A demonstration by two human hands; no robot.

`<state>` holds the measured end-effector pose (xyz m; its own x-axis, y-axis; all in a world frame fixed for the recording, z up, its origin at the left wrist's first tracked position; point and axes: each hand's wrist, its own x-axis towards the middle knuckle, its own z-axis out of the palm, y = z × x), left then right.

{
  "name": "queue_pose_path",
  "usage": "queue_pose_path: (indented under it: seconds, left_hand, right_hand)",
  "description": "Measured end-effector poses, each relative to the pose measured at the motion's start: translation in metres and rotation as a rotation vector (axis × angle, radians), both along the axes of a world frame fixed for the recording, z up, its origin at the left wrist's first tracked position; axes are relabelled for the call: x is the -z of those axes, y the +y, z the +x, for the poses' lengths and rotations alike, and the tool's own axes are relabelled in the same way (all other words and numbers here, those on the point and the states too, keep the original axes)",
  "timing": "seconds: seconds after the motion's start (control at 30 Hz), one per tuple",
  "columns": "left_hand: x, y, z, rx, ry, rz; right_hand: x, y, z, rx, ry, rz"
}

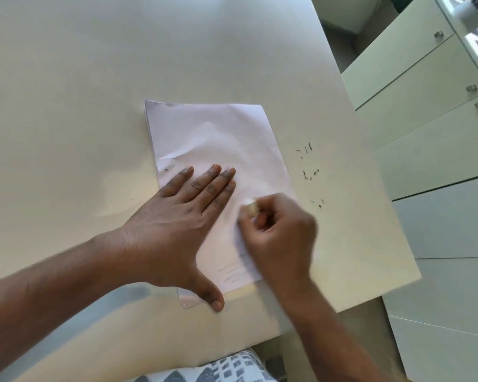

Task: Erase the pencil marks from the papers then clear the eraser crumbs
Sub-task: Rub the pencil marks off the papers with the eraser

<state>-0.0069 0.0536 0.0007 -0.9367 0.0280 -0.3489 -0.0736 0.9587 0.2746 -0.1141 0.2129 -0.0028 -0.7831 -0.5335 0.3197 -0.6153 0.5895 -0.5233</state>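
From the head camera, the stack of papers (218,166) lies on the pale tabletop (80,92), with the left hand (177,224) spread flat on it, fingers straight, pinning the near corner. The right hand (276,230), blurred, curls round a small eraser (251,209) pressed to the sheet. Faint pencil marks (232,272) remain near the bottom edge; dark crumbs (309,172) lie on the tabletop just right of the papers. Best to rub in short strokes away from the pinning hand, so the sheet stays taut and doesn't crease.
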Motion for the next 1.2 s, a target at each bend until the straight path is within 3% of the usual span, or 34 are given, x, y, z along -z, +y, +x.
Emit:
queue_pose_path:
  seconds: [0.07,0.23,0.4,0.57,0.67,0.77,0.93,1.1,1.2]
  left_hand:
    - [0.0,0.0,0.0,0.003,-0.008,-0.005]
    - [-0.001,0.0,0.0,0.001,-0.018,0.007]
    - [-0.001,0.0,0.0,-0.003,-0.01,0.003]
    - [-0.002,0.0,0.0,-0.002,-0.012,0.027]
    - [-0.001,0.0,0.001,-0.006,0.001,0.025]
    - [-0.001,0.001,0.0,-0.002,-0.002,0.01]
    - [-0.001,-0.001,0.001,-0.002,-0.011,0.021]
    - [-0.001,0.0,0.001,-0.011,0.005,0.021]
    - [0.0,-0.001,0.001,-0.009,0.006,0.027]
  right_hand:
    - [0.003,-0.002,0.01,-0.073,-0.067,0.004]
    - [-0.005,0.02,-0.058,0.21,0.045,0.052]
    - [-0.001,-0.005,0.0,-0.076,-0.061,0.022]
    - [-0.004,0.01,-0.059,0.206,0.022,0.048]
    - [-0.004,0.0,-0.036,0.093,0.057,0.03]
    - [0.001,-0.007,-0.001,-0.078,-0.045,0.02]
    - [-0.006,0.013,-0.069,0.206,0.049,0.059]
    - [0.0,-0.005,0.0,-0.1,-0.018,0.018]
    - [0.003,0.003,-0.047,0.065,0.026,0.026]
